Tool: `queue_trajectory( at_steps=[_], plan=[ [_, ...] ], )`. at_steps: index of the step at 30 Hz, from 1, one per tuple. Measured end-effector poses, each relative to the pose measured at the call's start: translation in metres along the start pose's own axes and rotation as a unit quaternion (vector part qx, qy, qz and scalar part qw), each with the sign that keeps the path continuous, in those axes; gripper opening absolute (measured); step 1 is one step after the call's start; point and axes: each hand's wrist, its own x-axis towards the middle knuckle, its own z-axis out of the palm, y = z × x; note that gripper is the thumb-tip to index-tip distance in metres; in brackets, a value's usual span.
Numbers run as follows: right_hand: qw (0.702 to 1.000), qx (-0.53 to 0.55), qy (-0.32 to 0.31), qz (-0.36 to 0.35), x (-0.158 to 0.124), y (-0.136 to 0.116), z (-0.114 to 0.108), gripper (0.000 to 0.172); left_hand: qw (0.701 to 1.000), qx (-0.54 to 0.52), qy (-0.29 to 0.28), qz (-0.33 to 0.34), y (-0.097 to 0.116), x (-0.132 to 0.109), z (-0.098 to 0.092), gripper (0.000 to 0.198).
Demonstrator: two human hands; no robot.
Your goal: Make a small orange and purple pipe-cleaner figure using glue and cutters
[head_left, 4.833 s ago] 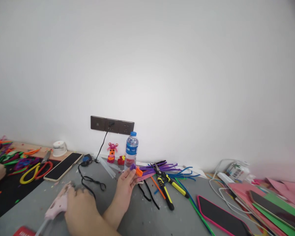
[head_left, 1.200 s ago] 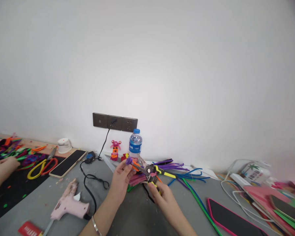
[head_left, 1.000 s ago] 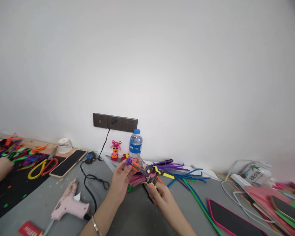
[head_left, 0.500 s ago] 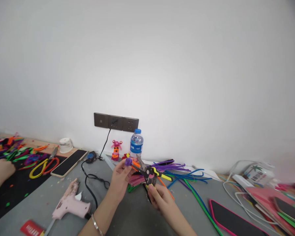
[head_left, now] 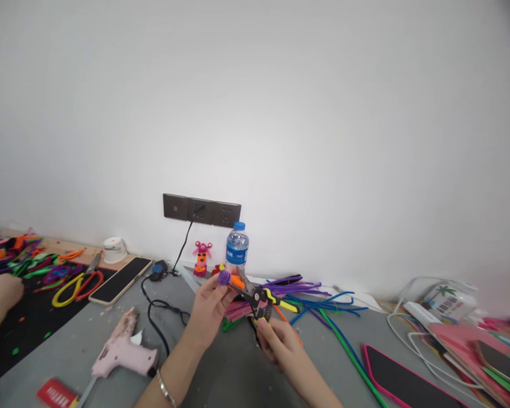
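A: So, what do we log for the left hand (head_left: 208, 310)?
B: Fingers pinched on the purple-and-orange pipe-cleaner piece (head_left: 227, 278), held above the grey table (head_left: 232, 377), in front of the water bottle (head_left: 237, 249).
A: And the right hand (head_left: 276, 341)?
B: We see it clamped round the handles of the yellow-handled cutters (head_left: 259, 296), with the blade tips at the piece's orange end. The pink glue gun (head_left: 123, 354) lies well to the left.

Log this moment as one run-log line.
left hand: holds purple-orange pipe-cleaner piece | right hand: holds yellow-black cutters, blades at the piece | glue gun: lying on table | water bottle: upright
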Motion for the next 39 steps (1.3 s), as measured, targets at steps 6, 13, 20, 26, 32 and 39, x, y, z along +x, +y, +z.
queue_trajectory(
  at_steps=[6, 13, 20, 26, 32, 39],
  plan=[
    [1.000, 0.000, -0.006, -0.009, 0.001, 0.007, -0.001, 0.063, 0.999, -0.041, -0.007, -0.021, 0.003, 0.000, -0.001, 0.030],
    [0.999, -0.029, 0.009, -0.009, 0.001, 0.010, -0.002, 0.063, 1.000, -0.016, -0.022, -0.013, -0.001, 0.001, -0.004, 0.028],
    [0.999, -0.040, 0.008, -0.017, 0.002, 0.009, -0.004, 0.061, 0.999, -0.035, -0.011, -0.024, -0.003, 0.001, -0.004, 0.023],
    [0.999, -0.043, 0.012, -0.020, 0.002, 0.012, -0.003, 0.061, 0.999, -0.046, -0.002, -0.022, -0.007, 0.001, -0.008, 0.022],
    [0.998, -0.054, 0.029, -0.026, 0.003, 0.014, -0.004, 0.061, 0.998, -0.060, 0.001, -0.033, -0.009, 0.000, -0.007, 0.027],
    [0.998, -0.059, 0.033, -0.018, 0.004, 0.011, -0.004, 0.063, 0.996, -0.074, 0.009, -0.046, -0.009, 0.000, -0.005, 0.022]
  ],
)
